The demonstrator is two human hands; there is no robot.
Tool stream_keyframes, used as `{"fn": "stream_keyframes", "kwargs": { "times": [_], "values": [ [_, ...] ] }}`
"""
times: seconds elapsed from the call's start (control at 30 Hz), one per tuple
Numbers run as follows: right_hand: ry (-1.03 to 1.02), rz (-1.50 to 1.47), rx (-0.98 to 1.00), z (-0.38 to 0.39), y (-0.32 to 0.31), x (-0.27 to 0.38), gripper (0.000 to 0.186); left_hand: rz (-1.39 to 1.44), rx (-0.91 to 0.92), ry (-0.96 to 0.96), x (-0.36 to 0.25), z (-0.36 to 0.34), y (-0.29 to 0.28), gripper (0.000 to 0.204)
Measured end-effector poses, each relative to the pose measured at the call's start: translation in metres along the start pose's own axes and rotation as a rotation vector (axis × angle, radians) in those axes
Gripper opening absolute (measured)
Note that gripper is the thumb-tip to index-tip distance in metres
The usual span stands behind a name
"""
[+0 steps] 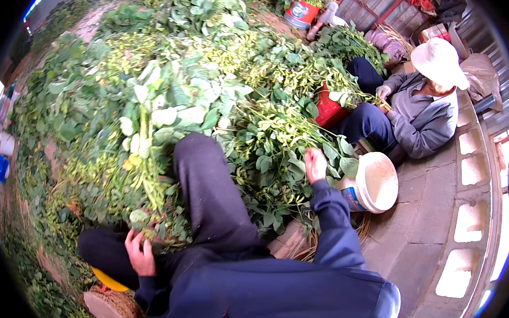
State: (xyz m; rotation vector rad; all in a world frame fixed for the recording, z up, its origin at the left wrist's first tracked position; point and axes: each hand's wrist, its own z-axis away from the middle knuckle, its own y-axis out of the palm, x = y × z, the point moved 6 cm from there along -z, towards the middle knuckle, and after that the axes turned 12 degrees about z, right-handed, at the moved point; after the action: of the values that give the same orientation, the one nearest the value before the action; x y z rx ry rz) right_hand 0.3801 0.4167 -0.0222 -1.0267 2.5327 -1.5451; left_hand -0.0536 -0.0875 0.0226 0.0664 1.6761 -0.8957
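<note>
Over the left knee, my left hand (139,253) has its fingers apart and nothing visible in them. Just beyond it, a leafy green bean plant (145,162) with pale stems lies across the pile, blurred by motion. My right hand (315,165) is reached forward to the right and closed at the edge of a heap of bean plants (273,128) with green pods. Whatever its fingers hold is hidden. A white bucket (378,183), tilted with its mouth to the right, stands beside that hand.
Cut bean plants cover the ground ahead and left. At the right, a person in a pale hat (438,62) sits handling stems behind a red container (330,108). A red bucket (301,14) stands at the back. A hollow-block wall (471,170) runs along the right.
</note>
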Motion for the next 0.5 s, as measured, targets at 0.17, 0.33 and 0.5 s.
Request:
{"fn": "stream_keyframes", "kwargs": {
  "times": [0.17,0.33,0.5],
  "values": [
    [0.122,0.243,0.003,-0.107,0.057,-0.097,0.022,-0.114,0.029,-0.013,-0.004,-0.004,0.01,0.022],
    [0.311,0.42,0.4,-0.117,0.17,-0.187,0.05,-0.034,0.052,-0.191,0.008,-0.011,0.011,0.025],
    [0.423,0.309,0.856,-0.001,0.295,-0.272,0.051,-0.132,0.141,-0.235,-0.01,-0.034,0.027,0.026]
  ]
}}
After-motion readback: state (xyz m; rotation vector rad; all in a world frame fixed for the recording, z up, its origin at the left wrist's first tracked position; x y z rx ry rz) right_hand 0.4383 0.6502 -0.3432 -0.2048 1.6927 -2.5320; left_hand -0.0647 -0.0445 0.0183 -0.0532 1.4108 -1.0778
